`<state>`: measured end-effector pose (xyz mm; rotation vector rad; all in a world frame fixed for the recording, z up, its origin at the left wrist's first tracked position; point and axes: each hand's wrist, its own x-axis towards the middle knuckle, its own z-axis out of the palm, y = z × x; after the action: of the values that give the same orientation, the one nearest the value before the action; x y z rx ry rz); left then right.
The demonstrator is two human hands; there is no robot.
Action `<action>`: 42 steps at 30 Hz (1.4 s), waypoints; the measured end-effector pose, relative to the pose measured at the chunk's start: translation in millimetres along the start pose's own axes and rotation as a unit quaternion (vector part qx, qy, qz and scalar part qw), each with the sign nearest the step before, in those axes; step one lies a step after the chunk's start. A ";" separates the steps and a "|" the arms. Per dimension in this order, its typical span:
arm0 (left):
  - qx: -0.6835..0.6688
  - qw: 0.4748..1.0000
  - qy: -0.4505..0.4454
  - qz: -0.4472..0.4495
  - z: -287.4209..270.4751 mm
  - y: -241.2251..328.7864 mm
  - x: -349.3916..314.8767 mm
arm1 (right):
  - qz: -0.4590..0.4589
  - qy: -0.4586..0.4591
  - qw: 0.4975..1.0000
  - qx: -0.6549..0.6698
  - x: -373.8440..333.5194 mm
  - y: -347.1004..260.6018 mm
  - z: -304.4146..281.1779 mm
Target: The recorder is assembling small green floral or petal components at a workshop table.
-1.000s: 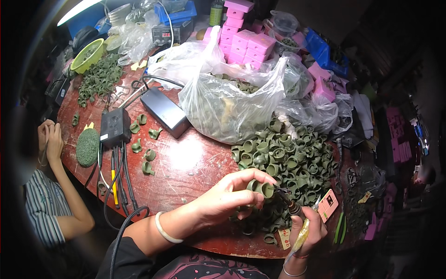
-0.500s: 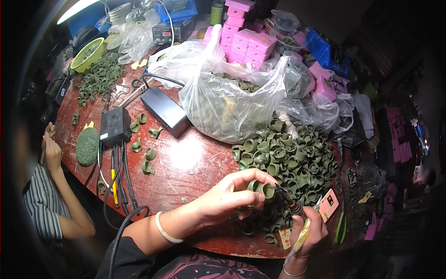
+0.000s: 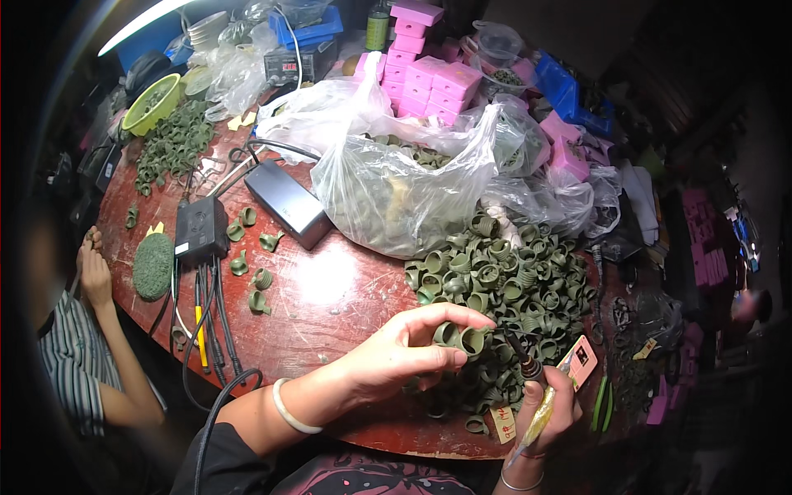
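Left hand pinches a green ring above the ring pile. Right hand grips a pen tool, fingers closed, over the desk.

Single view: head-worn fisheye, looking steeply down and forward over the round red-brown desk. Close to the near desk edge; left hand and right hand enter from the lower frame. Far clutter shrinks toward the top. Edges bend, corners vignette black. No second view to overlap.
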<state>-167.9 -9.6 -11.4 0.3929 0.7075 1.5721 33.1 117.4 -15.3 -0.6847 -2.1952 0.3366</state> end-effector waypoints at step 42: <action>0.004 0.997 0.051 0.058 1.1 -1.6 5.3 | -0.050 -0.015 0.999 -0.006 2.2 -3.1 -2.3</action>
<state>-166.7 -4.2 -12.5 0.3664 0.7802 1.7083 32.5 116.1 -11.1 -0.5778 -2.2530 0.2847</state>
